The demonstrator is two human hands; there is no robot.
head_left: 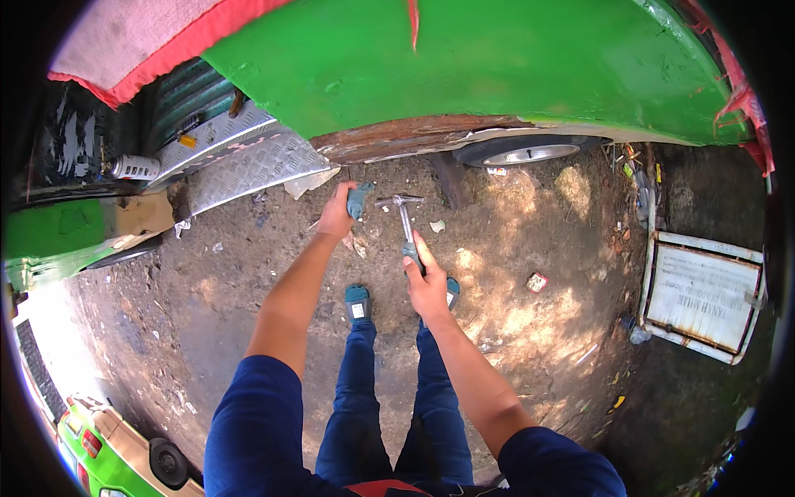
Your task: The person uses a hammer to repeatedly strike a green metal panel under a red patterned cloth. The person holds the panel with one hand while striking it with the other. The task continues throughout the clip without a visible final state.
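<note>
hands 2 | hammer 1 | sandals 2 | can 1

The right hand wraps the hammer, hiding part of its grip; over on the other side, the left hand covers one edge of a blue-grey lump, its kind impossible to tell; the right shoe sits partly behind the hand; the wheel loses its top behind the green panel, itself sliced by the upper edge.
</note>
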